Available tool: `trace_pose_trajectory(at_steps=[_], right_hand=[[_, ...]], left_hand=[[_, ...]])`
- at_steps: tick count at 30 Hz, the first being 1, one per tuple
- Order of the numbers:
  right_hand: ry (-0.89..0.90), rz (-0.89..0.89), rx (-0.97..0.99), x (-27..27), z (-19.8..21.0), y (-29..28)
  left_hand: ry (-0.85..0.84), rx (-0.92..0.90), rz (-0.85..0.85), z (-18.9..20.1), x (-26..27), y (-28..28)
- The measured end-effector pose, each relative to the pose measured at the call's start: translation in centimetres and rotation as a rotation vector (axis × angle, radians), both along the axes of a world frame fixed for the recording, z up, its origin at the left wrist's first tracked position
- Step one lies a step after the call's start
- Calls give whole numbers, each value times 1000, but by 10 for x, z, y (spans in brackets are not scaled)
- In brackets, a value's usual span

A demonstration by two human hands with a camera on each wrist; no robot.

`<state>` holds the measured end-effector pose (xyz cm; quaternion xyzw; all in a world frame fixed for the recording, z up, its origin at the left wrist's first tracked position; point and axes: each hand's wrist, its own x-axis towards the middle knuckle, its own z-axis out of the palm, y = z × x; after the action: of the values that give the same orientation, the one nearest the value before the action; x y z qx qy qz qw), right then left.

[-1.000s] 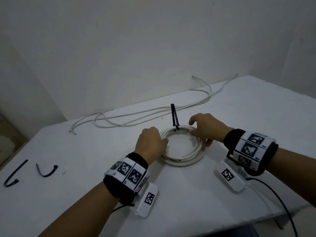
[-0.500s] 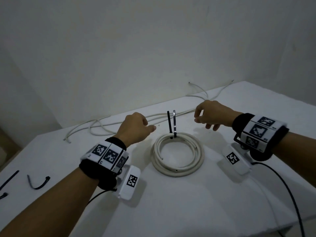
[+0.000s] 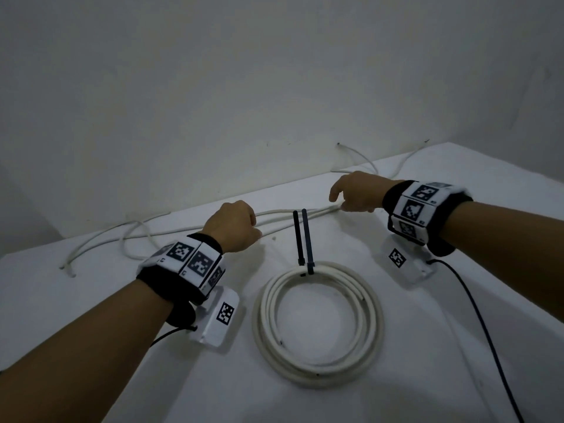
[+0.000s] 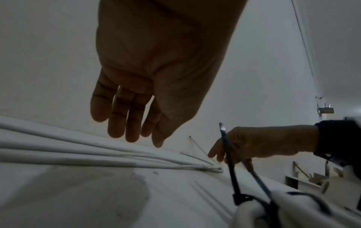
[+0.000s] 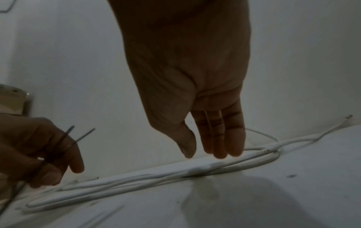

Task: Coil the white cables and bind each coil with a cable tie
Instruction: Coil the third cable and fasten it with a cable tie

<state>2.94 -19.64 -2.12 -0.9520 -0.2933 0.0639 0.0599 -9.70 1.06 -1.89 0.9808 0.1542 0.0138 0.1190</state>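
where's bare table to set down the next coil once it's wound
Bare white table lies in front of the tied white cable coil, and right of it past the black wrist wire. Crowded: the back edge, where loose white cables run between both hands.

Bare forearms; each wrist wears a black band (image 3: 433, 239) with black-and-white square markers, a white tagged camera block (image 3: 218, 319), a black cable (image 3: 488, 331)

The tied coil (image 3: 317, 325) lies on the table (image 3: 396, 377), loose cables (image 3: 171, 232) behind it along the wall (image 3: 244, 87).
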Motion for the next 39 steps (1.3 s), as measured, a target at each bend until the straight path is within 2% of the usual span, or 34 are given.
trace_pose_trajectory(at_steps=[5, 14, 19, 27, 33, 36, 39], right_hand=[[-93, 65, -166, 26, -17, 12], [-141, 113, -230, 33, -24, 15], [-323, 144, -233, 27, -20, 10], [-160, 126, -163, 32, -28, 13], [-147, 158, -259, 39, -32, 15], [-269, 179, -245, 36, -23, 12], [-482, 194, -98, 32, 1, 7]], left_hand=[[106, 66, -33, -23, 20, 13], [126, 93, -99, -29, 28, 14], [119, 116, -127, -30, 27, 13], [60, 122, -149, -36, 46, 10], [153, 229, -95, -40, 66, 17], [121, 254, -99, -34, 64, 17], [19, 117, -99, -17, 56, 21]])
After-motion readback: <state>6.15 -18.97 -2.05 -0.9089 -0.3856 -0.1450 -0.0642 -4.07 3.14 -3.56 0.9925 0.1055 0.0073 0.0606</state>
